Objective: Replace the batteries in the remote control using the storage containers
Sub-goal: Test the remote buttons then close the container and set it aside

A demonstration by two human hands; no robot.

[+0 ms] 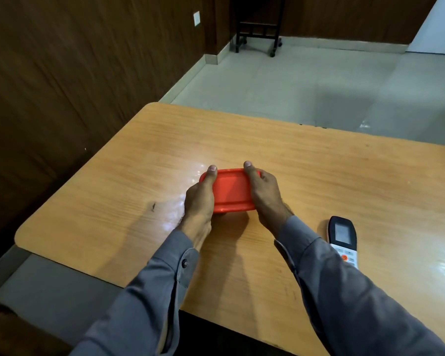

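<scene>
Head view is showing both hands gripping a red container (229, 190) at frame centre on the wooden table (319, 176). Left hand (199, 197) is clasping its left end, right hand (263, 191) its right end, thumbs lying along the lid. Remote control (342, 240) is lying at lower right, apart from the container.

- An office-like room: a pale wood-laminate bench (267, 150) with rounded corners.
- Dark wood-panelled walls (75, 60), with a white wall socket (196, 18).
- Grey tiled floor (306, 80); a black wheeled stand (258, 34) in the far corner.
</scene>
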